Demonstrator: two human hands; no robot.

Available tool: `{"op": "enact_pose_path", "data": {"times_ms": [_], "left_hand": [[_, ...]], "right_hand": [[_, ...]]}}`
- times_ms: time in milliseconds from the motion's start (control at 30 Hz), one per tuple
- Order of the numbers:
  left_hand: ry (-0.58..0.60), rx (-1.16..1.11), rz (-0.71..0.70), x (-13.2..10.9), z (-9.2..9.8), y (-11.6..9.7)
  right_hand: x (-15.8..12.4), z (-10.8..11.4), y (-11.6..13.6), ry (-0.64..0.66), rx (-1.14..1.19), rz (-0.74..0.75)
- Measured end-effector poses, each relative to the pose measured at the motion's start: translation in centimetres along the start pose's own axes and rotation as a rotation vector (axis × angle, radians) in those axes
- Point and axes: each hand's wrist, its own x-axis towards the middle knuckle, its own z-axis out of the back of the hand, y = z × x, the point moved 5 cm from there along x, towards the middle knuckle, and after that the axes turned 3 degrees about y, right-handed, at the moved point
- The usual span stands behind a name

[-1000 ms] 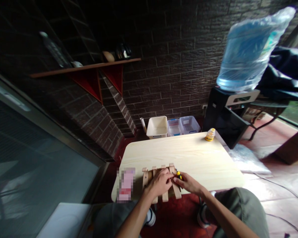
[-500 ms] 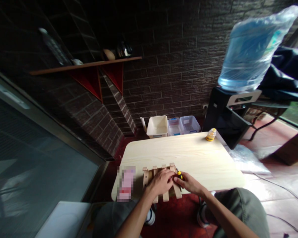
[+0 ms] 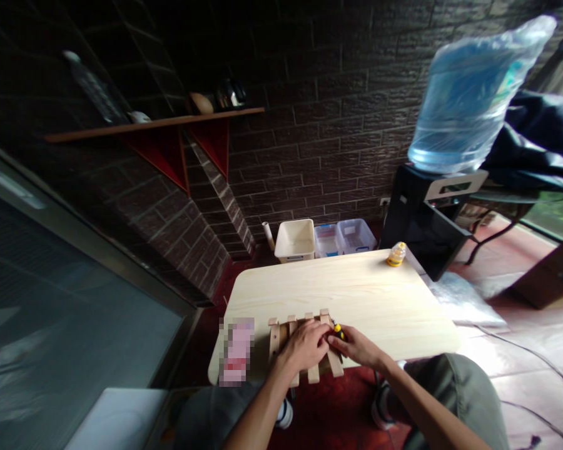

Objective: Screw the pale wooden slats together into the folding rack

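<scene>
A small slatted wooden rack (image 3: 313,372) lies at the near edge of the light wood table (image 3: 309,281), its slats pointing toward me. My left hand (image 3: 308,344) rests over the middle slats with its fingers curled onto the wood, gripping it. Beside it, my right hand (image 3: 358,345) is closed around a black and yellow screwdriver (image 3: 338,330) at the rack's right-hand slat. The fingertips of both hands nearly meet there. What lies under the left fingers, including any screw, is hidden.
A pixelated pink item (image 3: 238,350) lies left of the rack. At the far right table corner stands a small clear and yellow bottle (image 3: 396,254). Beyond the table are a cream bin (image 3: 294,240), clear plastic boxes (image 3: 355,236) and a water dispenser (image 3: 420,212).
The view has shifted very slightly. Both hands, the screwdriver and the rack keep nearly the same positions.
</scene>
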Motion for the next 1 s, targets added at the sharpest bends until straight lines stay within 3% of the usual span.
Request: {"op": "enact_pose_path", "data": {"times_ms": [367,600,1000], "left_hand": [[0.002,-0.005,0.0,-0.1,-0.3,0.4],[-0.048,-0.161,0.059,-0.2,-0.5,1.6],[0.002,-0.267,0.088,0.3,-1.5,2.8]], "right_hand": [[-0.1,-0.1,0.6,-0.001,-0.002,0.008],[-0.1,-0.2,0.4,0.02,0.028,0.016],[0.0,-0.1,0.2,0.013,0.038,-0.004]]}}
